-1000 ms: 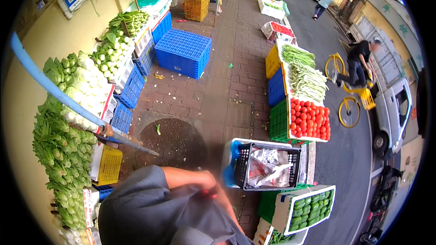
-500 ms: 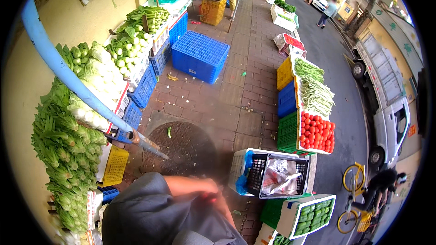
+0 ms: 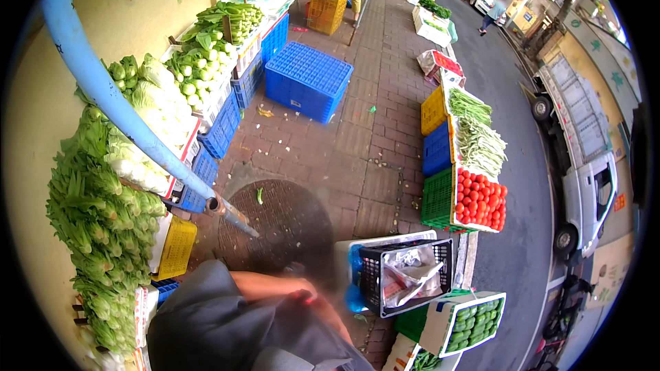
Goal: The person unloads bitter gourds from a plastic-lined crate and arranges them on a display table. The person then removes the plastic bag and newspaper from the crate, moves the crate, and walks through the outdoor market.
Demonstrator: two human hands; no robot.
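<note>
In front of my dark grey shirt [image 3: 234, 330], my forearms come together low in the picture. My left hand [image 3: 300, 289] and my right hand [image 3: 322, 308] lie close to each other, blurred, with their fingers not readable. To their right, a black plastic crate [image 3: 371, 278] tilts on a white foam box [image 3: 412, 236]. Crumpled printed sheets [image 3: 409, 280] lie in the crate, and blue plastic film [image 3: 355, 294] hangs at its left side. Whether a hand touches the box cannot be made out.
A blue pole [image 3: 130, 117] slants across the left, before leafy greens [image 3: 103, 233]. A blue crate [image 3: 306, 82] stands on the paving ahead. Tomatoes [image 3: 479, 199], long beans [image 3: 478, 141] and cucumbers [image 3: 474, 326] line the roadside. A truck [image 3: 584, 144] stands beyond.
The black crate and the foam box have shifted left and nearer, and now tilt. My arms have moved slightly left and stay together. The cyclist at the right has moved down the picture.
</note>
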